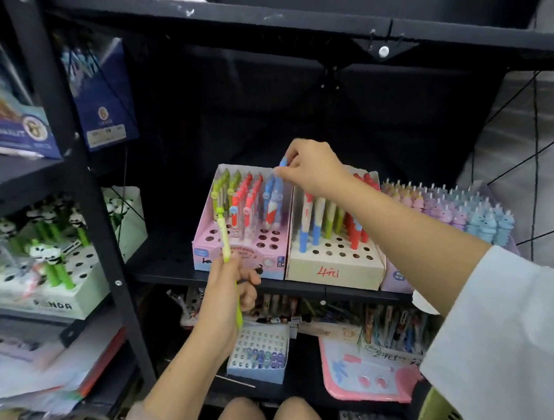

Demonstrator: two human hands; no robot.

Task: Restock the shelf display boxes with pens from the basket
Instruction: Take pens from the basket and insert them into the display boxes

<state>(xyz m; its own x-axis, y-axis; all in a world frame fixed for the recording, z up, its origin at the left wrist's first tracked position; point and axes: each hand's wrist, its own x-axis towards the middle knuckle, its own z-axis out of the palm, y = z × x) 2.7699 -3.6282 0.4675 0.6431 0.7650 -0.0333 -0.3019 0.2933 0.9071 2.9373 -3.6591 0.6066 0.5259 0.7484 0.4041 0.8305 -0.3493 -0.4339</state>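
A pink display box (206, 250) stands on the black shelf, with green, red and blue pens in its back rows and open holes in front. My right hand (312, 170) pinches the top of a blue pen (282, 162) at the box's back right corner. My left hand (227, 294) grips a green pen (224, 237), upright, in front of the box, with a second green pen and a dark one lower in the fist. To the right sits a white display box (333, 271) with blue, green and red pens. A green basket rim (438, 409) shows at bottom right.
A purple box of pastel animal pens (457, 211) fills the shelf's right end. A panda pen box (47, 301) sits on the left shelf unit behind a black upright (109, 252). The lower shelf holds a blue holed box (258, 353) and a pink tray (360, 380). My knees are below.
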